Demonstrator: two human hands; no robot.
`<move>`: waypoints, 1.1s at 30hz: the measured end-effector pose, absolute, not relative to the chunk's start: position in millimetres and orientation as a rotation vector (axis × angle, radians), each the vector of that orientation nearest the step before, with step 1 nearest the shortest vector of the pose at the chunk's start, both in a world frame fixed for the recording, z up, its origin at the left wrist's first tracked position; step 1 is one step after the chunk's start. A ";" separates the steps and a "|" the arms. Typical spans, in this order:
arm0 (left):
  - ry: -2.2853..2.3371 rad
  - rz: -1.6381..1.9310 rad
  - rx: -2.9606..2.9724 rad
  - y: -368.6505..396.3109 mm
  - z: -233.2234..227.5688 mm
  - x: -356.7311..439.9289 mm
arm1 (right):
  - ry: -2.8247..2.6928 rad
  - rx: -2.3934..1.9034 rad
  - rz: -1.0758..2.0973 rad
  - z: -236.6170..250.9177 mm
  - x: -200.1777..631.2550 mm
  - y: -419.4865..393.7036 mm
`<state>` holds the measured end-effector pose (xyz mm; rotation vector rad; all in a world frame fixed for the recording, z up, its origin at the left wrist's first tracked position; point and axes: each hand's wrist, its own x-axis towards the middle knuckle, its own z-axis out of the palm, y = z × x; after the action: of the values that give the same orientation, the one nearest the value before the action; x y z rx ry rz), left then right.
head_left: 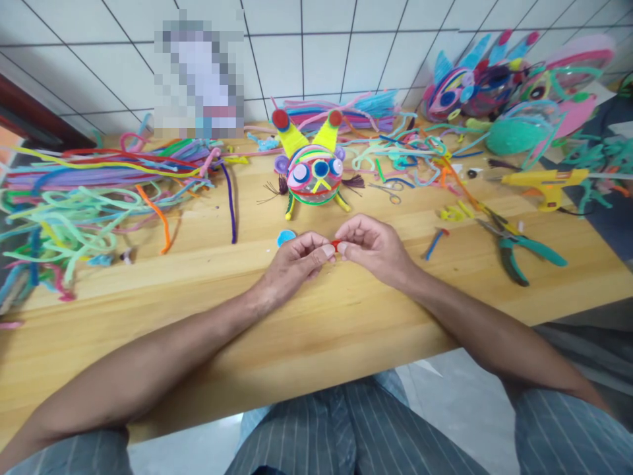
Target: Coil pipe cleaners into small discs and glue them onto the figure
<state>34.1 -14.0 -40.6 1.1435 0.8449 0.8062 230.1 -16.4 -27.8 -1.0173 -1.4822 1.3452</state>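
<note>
Between my fingertips, over the middle of the table, is a small red coiled piece [336, 245], probably pipe cleaner and mostly covered by the fingers. My left hand [305, 256] pinches it from the left, and my right hand [372, 247] pinches it from the right. A light-blue disc [285, 237] lies just beyond my left hand. Behind both hands stands a colourful mask-like figure [316, 175] with yellow horns, red tips, round blue eyes and short yellow legs. To the right of my right hand lies a short blue stick with a red end [435, 244].
Pipe cleaners [113, 165] lie heaped on the left, with more bundled at the back. Small scissors [390, 191] lie behind my right hand. Teal-handled pliers [519, 247] and a yellow glue gun [546, 181] are at the right. More figures [455, 92] stand against the tiled wall.
</note>
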 end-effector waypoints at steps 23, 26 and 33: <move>0.766 0.716 1.121 -10.8 -44.4 33.3 | -1.517 -0.988 1.428 -22.6 229.3 -20.0; 0.792 0.769 1.151 -13.9 -46.0 34.9 | -1.499 -1.006 1.417 -24.2 228.1 -20.6; 0.925 0.941 1.253 -23.9 -40.8 41.7 | -1.556 -1.092 1.138 -30.8 220.9 -25.0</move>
<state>41.7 -23.9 -40.8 1.2526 0.9254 0.9410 220.9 -25.0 -30.8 -1.0917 -1.5561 1.1382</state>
